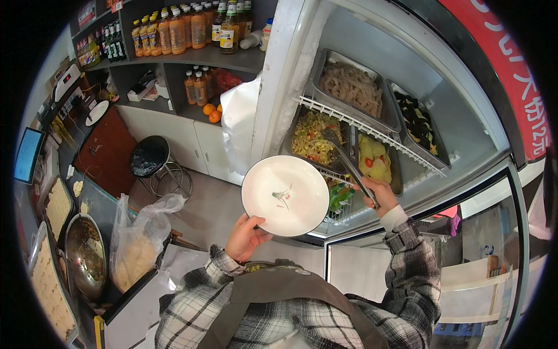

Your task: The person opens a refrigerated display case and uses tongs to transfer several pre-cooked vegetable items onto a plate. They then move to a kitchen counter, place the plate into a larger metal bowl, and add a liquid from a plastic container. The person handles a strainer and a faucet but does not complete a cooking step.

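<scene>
My left hand (247, 237) grips the lower left rim of a white plate (264, 192) that has a small floral print and a dark edge. Nothing lies on the plate. Closed round the handle of metal tongs (353, 168) is my right hand (378, 196). The tongs reach into an open fridge, their tips at a tray of shredded yellowish food (314, 131) with red bits. Beside that tray is another with pale yellow food (375, 158). Above them sit a tray of greyish strips (351, 86) and one of dark and white pieces (414, 116).
The fridge's glass door (424, 279) stands open at my right. A wire shelf edge (372, 135) crosses in front of the trays. Leafy greens (339, 198) lie lower down. To the left are a stool (152, 156), a plastic bag (136, 250) and a metal bowl (86, 256).
</scene>
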Demonstrator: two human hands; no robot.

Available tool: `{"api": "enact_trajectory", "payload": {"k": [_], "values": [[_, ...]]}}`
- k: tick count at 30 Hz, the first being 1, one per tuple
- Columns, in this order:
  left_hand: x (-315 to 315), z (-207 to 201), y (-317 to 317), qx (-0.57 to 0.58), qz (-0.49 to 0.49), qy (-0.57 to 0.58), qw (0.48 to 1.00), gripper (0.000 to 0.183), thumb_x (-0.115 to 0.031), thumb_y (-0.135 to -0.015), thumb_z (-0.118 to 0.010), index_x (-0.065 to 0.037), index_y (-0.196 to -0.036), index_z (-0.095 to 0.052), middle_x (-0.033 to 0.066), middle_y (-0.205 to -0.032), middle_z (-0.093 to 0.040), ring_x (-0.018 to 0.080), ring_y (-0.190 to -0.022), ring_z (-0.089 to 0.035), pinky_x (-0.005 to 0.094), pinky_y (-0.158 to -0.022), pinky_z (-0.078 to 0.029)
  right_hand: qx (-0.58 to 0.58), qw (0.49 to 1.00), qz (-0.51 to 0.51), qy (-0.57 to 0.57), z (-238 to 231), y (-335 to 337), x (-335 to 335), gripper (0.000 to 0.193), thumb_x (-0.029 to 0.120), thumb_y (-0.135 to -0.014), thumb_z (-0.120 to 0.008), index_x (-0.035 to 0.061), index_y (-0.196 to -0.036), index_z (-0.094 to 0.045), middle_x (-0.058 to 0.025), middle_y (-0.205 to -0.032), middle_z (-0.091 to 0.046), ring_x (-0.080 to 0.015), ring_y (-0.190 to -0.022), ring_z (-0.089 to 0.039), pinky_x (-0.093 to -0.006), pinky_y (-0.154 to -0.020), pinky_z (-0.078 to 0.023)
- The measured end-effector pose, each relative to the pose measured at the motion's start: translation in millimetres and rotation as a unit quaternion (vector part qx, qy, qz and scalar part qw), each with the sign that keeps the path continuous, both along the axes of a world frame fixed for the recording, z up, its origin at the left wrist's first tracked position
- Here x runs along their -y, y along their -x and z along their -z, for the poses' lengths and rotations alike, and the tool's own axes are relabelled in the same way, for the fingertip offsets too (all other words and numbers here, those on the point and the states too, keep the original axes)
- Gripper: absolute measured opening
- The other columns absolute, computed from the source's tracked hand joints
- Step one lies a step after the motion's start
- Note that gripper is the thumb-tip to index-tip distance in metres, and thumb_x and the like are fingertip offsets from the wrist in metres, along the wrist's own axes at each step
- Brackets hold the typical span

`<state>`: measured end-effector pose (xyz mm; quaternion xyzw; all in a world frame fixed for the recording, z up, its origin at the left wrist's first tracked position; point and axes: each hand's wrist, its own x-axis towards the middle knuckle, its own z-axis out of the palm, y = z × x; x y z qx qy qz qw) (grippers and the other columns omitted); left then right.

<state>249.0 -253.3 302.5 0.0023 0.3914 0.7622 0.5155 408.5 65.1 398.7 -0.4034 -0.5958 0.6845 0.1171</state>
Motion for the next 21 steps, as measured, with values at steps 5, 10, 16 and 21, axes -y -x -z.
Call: {"api": "enact_trajectory", "payload": {"k": [5,10,16,21], "values": [[-5.3,-0.2,-1.0,0.003,0.002,-0.006,1.000,0.030,-0.015,-0.087,-0.054,-0.008,-0.114,-0.047,0.0053,-0.109,-0.057,0.0177,-0.088,-0.060,0.0327,-0.074,-0.051,0.002,0.998,-0.023,-0.052,-6.9,-4.4,4.7,0.030,0.022,-0.091,-0.057,-0.0009,-0.111,-0.057,-0.0092,-0.092,-0.066,-0.0099,-0.043,-0.041,-0.0227,-0.038,-0.029],[-12.0,0.3,2.5,-0.007,0.001,-0.022,1.000,0.030,-0.016,-0.088,-0.054,-0.008,-0.116,-0.046,0.0045,-0.110,-0.056,0.0178,-0.089,-0.059,0.0328,-0.074,-0.051,-0.041,0.997,-0.007,-0.065,-17.0,-10.1,9.1,0.028,0.022,-0.091,-0.056,-0.0010,-0.107,-0.059,-0.0084,-0.090,-0.067,-0.0090,-0.042,-0.041,-0.0213,-0.038,-0.029],[-26.3,-5.6,6.1,-0.015,-0.007,-0.037,0.999,0.031,-0.016,-0.088,-0.055,-0.008,-0.117,-0.047,0.0048,-0.110,-0.056,0.0184,-0.089,-0.059,0.0327,-0.076,-0.051,-0.063,0.994,-0.031,-0.079,-43.2,-28.9,20.2,0.031,0.020,-0.092,-0.056,-0.0040,-0.110,-0.059,-0.0091,-0.089,-0.067,-0.0074,-0.042,-0.042,-0.0208,-0.038,-0.030],[-40.6,-12.1,9.1,-0.015,0.002,-0.037,0.999,0.028,-0.014,-0.088,-0.055,-0.008,-0.115,-0.049,0.0046,-0.109,-0.056,0.0190,-0.089,-0.059,0.0330,-0.077,-0.051,-0.081,0.993,-0.074,-0.048,-80.0,-63.6,48.5,0.034,0.017,-0.092,-0.054,-0.0040,-0.119,-0.056,-0.0083,-0.089,-0.065,-0.0047,-0.043,-0.040,-0.0185,-0.036,-0.029]]}}
